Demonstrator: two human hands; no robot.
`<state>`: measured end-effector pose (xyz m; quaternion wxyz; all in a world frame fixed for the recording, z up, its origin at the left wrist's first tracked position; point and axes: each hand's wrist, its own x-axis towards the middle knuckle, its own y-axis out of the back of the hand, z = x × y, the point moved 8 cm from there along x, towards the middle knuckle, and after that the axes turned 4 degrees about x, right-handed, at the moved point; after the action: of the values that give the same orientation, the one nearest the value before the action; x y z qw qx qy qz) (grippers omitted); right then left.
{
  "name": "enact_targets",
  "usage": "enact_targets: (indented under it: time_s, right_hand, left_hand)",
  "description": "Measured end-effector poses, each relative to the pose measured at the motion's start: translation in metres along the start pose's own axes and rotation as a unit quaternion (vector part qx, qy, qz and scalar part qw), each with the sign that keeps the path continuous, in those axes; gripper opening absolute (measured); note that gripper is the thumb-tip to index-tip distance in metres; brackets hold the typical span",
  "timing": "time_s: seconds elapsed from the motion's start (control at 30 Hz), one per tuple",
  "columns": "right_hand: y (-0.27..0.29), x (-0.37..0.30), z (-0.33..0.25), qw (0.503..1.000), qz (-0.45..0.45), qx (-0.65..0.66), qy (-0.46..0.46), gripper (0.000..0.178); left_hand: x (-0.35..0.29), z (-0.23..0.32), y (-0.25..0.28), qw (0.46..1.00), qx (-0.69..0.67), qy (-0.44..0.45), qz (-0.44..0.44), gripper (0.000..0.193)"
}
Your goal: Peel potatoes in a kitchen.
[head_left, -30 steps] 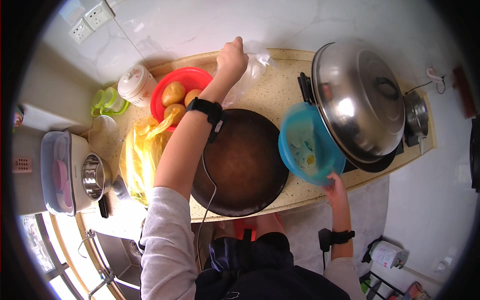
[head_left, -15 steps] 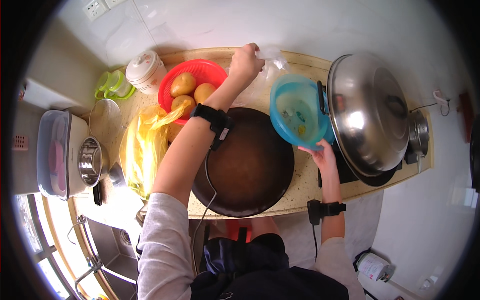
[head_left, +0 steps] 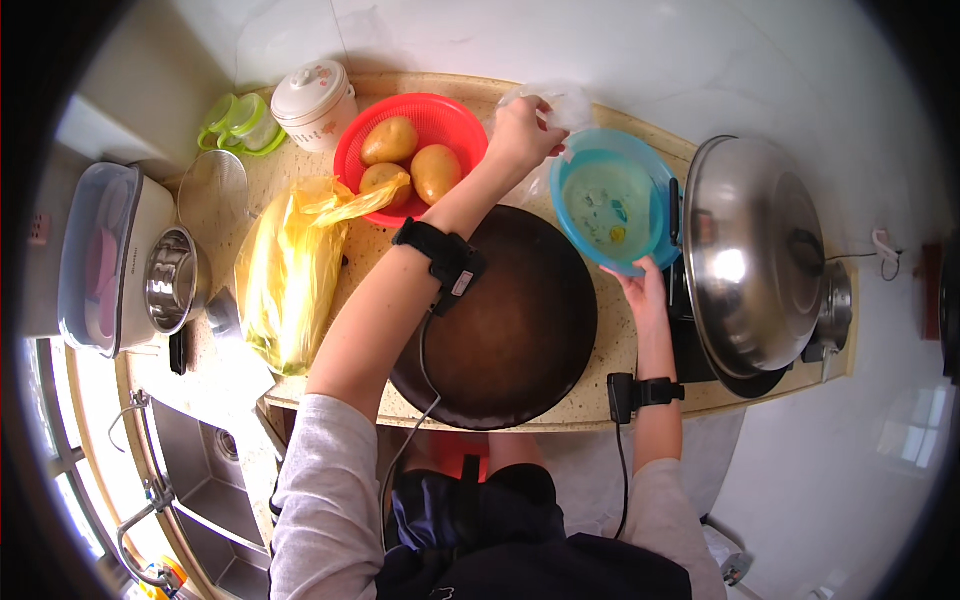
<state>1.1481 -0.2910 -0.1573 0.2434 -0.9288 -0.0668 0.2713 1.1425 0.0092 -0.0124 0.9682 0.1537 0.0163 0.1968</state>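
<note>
My left hand (head_left: pixel 528 138) reaches over the counter's back, its fingers closed on a clear plastic bag (head_left: pixel 556 102) that lies crumpled by the back ledge. Just to the right is a light-blue plastic basin (head_left: pixel 562 212), with some small green and yellow marks or bits at its bottom. My right hand (head_left: pixel 645 284) grips the near rim of this basin from below, fingers partly hidden. Beneath my left forearm sits a large dark round wok or pan (head_left: pixel 520 330). A red basket (head_left: pixel 455 118) with several potatoes (head_left: pixel 437 174) stands left of my left hand.
A yellow plastic bag (head_left: pixel 290 280) lies left of the pan. A big domed steel lid (head_left: pixel 750 250) covers a pan at the right. Further left are a lidded white pot (head_left: pixel 320 108), green cups (head_left: pixel 245 125), a steel bowl (head_left: pixel 172 280) and a sink (head_left: pixel 210 470).
My left hand has moved a little toward the basin, still holding the clear bag. The right hand stays at the basin's near rim. The whole view has shifted slightly.
</note>
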Motion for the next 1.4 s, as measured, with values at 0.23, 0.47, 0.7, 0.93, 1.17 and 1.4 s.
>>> enact_targets:
  time_s: [0.23,0.47,0.7,0.93,1.17,1.4]
  right_hand:
    - [0.001,0.009,0.016,1.0,0.005,0.015,0.003,0.047]
    - [0.0,0.017,0.016,1.0,0.002,0.009,-0.004,0.049]
    - [0.004,0.019,0.02,0.999,0.015,0.014,-0.032,0.053]
    - [0.01,-0.082,0.01,0.99,0.067,-0.103,0.063,0.054]
    - [0.063,-0.182,0.06,0.945,0.091,-0.313,0.011,0.03]
    - [-0.14,-0.272,0.012,0.913,-0.192,-0.298,0.201,0.019]
  left_hand:
    - [0.002,-0.007,0.006,0.998,0.026,-0.049,0.039,0.039]
    - [0.01,-0.022,0.015,0.992,-0.106,0.022,0.06,0.038]
    - [0.013,-0.032,0.015,0.993,-0.107,0.004,0.038,0.047]
    - [-0.139,0.023,0.064,0.998,-0.002,-0.045,-0.045,0.052]
    - [-0.346,-0.077,0.135,0.947,0.003,0.3,-0.111,0.031]
    - [-0.358,-0.126,0.22,0.936,0.27,0.18,0.137,0.036]
